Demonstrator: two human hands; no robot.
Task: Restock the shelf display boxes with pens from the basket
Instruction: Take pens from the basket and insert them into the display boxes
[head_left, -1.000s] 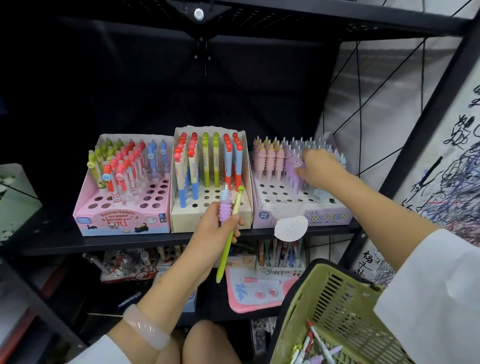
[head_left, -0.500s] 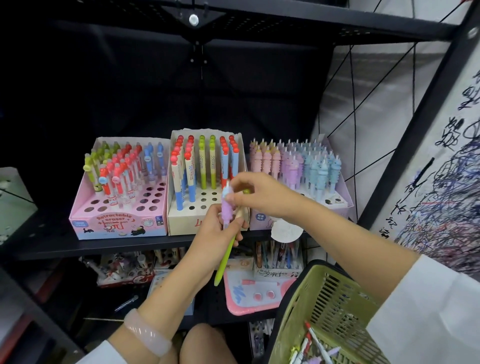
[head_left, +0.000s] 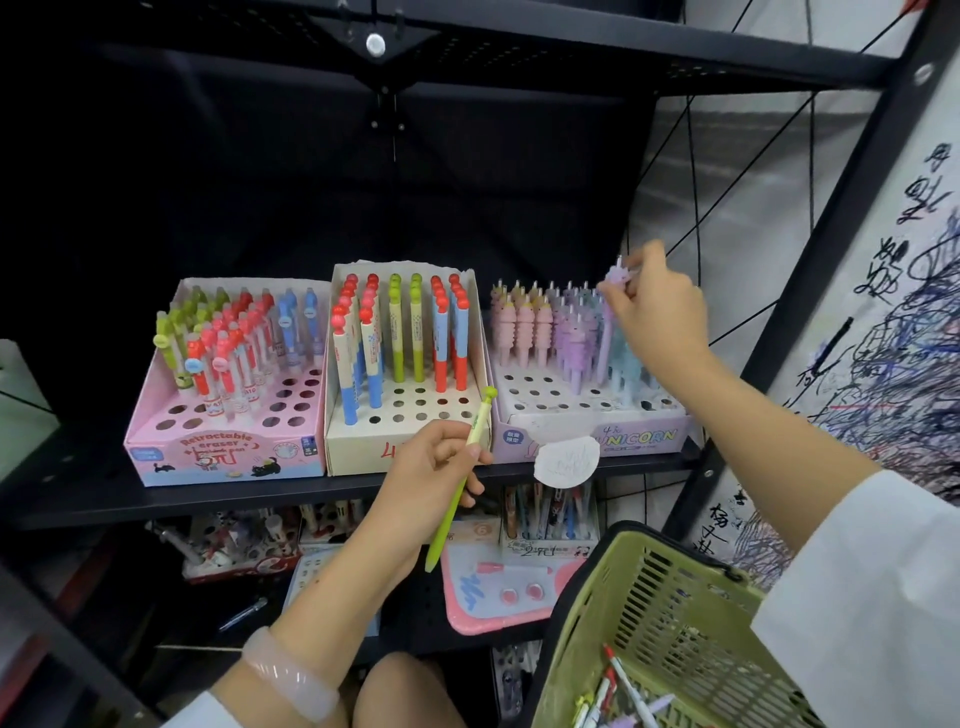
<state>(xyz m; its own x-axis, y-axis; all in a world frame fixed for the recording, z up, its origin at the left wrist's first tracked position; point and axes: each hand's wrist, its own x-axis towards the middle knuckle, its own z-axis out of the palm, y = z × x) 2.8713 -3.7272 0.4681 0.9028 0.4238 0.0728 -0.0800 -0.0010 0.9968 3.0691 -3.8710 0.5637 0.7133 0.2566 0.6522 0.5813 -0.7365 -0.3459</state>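
Three display boxes stand on the black shelf: a pink eraser-pen box (head_left: 223, 452), a cream box (head_left: 358, 447) with red, green and blue pens, and a unicorn box (head_left: 639, 434) with pastel pens. My right hand (head_left: 657, 306) pinches a purple unicorn pen (head_left: 613, 291) above the purple row of the unicorn box. In front of the cream box, my left hand (head_left: 426, 478) grips a green pen (head_left: 457, 483), its tip pointing down. A green basket (head_left: 675, 613) at the lower right holds several loose pens (head_left: 618, 696).
A white paper tag (head_left: 566, 460) hangs at the shelf's front edge. On the lower shelf lie a pink drawing board (head_left: 498, 592) and more pen boxes. A black shelf post (head_left: 810, 275) and a scribbled white panel (head_left: 904, 322) stand to the right.
My right hand came back from the unicorn box, took the purple pen out of my left hand and carried it up to the unicorn box. My left hand keeps only the green pen.
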